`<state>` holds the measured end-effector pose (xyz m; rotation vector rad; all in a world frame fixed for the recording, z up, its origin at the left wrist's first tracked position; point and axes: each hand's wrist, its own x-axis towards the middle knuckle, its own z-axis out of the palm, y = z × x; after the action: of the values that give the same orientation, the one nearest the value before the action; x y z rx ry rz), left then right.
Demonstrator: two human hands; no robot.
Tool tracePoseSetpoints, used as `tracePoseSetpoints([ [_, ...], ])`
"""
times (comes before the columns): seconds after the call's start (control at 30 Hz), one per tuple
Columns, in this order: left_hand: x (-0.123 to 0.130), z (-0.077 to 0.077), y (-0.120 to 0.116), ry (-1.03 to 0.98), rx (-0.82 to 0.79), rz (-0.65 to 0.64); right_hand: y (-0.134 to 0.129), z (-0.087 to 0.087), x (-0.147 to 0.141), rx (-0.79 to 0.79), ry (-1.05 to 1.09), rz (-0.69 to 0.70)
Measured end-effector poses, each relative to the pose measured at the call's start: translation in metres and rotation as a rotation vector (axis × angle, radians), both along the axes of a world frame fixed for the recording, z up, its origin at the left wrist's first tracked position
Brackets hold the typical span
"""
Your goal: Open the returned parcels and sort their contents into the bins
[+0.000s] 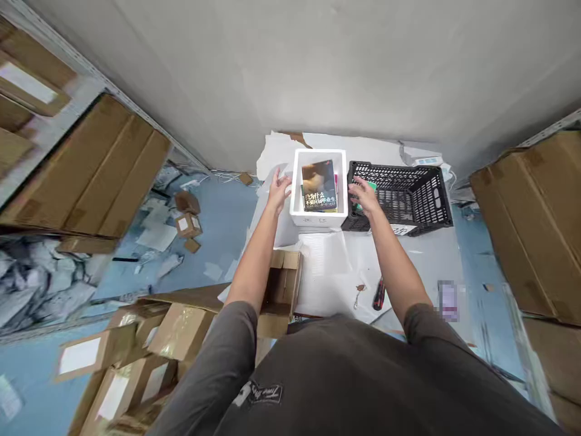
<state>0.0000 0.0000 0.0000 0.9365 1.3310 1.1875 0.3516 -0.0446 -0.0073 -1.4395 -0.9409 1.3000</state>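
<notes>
A white foam box [296, 209] stands on the white-covered table, with a dark-covered book [320, 184] lying on top of other books inside it. My left hand [278, 192] is at the box's left side, fingers spread and holding nothing. On the other side, my right hand [363, 195] hovers where the box meets a black plastic crate [422, 194]; its fingers are apart too. Whether either hand touches the box is hard to make out. Something green [371, 186] shows in the crate, partly hidden behind my right hand.
An open cardboard box [294, 284] stands at the table's near left. A screwdriver [379, 295] and a keychain [359, 295] lie near me. Stacked cartons [181, 330] fill the lower left; large cartons [86, 175] flank both sides. A grey wall [318, 72] rises behind the table.
</notes>
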Motion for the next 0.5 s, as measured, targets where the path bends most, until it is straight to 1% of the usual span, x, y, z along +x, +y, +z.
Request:
tracePoseSetpoints([
  [0.13,-0.002,-0.001,-0.030,0.051,0.003,-0.068,-0.038,-0.003,0.004,0.004,0.013,0.017],
  [0.23,0.008,-0.003,-0.064,0.096,0.040,-0.167,-0.082,-0.002,-0.001,0.027,0.029,-0.008],
  [0.37,0.036,-0.015,-0.121,0.126,0.125,-0.326,-0.152,-0.003,-0.008,0.080,-0.008,-0.047],
  [0.43,0.053,-0.025,-0.150,0.133,0.140,-0.413,-0.187,-0.006,-0.007,0.094,-0.058,-0.061],
  [0.5,0.070,-0.037,-0.179,0.155,0.122,-0.484,-0.219,-0.011,-0.003,0.095,-0.123,-0.063],
])
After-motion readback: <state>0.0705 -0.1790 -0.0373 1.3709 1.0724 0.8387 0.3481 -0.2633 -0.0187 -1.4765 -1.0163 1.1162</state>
